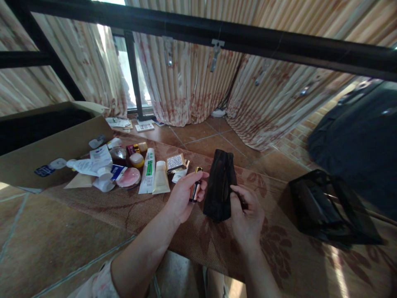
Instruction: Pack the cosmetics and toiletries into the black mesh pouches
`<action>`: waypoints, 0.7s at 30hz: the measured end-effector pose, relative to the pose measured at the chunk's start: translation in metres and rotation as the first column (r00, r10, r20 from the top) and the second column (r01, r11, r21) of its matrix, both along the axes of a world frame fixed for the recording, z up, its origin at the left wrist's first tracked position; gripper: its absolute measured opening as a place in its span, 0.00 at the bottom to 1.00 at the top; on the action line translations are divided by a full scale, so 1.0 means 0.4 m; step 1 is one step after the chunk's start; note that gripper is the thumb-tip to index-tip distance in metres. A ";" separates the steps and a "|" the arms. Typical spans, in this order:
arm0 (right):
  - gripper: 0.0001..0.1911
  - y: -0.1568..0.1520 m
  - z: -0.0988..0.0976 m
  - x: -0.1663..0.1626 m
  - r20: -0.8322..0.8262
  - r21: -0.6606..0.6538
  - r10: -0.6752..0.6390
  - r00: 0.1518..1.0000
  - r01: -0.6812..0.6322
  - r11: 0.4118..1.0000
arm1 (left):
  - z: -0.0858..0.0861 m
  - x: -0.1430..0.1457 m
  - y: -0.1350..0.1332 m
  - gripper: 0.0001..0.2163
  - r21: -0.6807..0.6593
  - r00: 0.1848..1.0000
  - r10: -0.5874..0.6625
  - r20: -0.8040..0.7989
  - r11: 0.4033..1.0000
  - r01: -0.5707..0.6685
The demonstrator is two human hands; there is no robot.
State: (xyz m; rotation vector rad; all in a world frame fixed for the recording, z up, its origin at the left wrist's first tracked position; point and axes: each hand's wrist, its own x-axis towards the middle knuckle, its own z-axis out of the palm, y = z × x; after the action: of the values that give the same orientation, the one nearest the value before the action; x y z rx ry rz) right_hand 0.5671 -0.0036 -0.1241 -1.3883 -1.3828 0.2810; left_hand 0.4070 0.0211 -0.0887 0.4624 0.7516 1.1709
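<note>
My left hand (182, 193) is closed around a small black-and-gold cosmetic tube (195, 190), its gold end pointing up. Just right of it, a black mesh pouch (219, 186) lies lengthwise on the brown patterned cloth (130, 215). With thumb and fingers pinched, my right hand (246, 213) grips the pouch's right edge. Close to my left hand on its far side are a glittery square compact (175, 162) and a cream-coloured squeeze tube (161, 178). A white-and-green tube (148, 170) lies beside that one.
Left of the tubes are a round pink compact (128, 177), a yellow-and-white jar (137, 159) and other cosmetics, against a cardboard box (56, 149). A black mesh container (328, 211) stands at the right. A dark bar (192, 27) crosses above, with curtains (186, 82) behind.
</note>
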 end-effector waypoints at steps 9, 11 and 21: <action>0.10 0.001 -0.008 0.002 0.000 0.005 -0.008 1.000 0.008 1.000 | 0.006 0.005 -0.002 0.16 -0.036 1.000 0.019 0.002 0.999 -0.019; 0.10 0.001 -0.007 0.002 0.004 0.002 -0.008 1.000 0.008 1.000 | 0.006 0.006 -0.001 0.17 -0.039 1.000 0.019 0.005 0.999 -0.018; 0.10 -0.001 -0.004 0.002 0.015 0.006 -0.001 1.000 0.001 1.000 | 0.002 0.004 0.003 0.24 -0.034 0.999 0.026 -0.035 0.999 -0.028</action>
State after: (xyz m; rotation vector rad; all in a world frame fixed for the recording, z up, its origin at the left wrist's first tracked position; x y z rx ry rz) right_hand 0.5679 -0.0039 -0.1256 -1.3885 -1.3942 0.2656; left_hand 0.4085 0.0223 -0.0880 0.4458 0.8089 1.1758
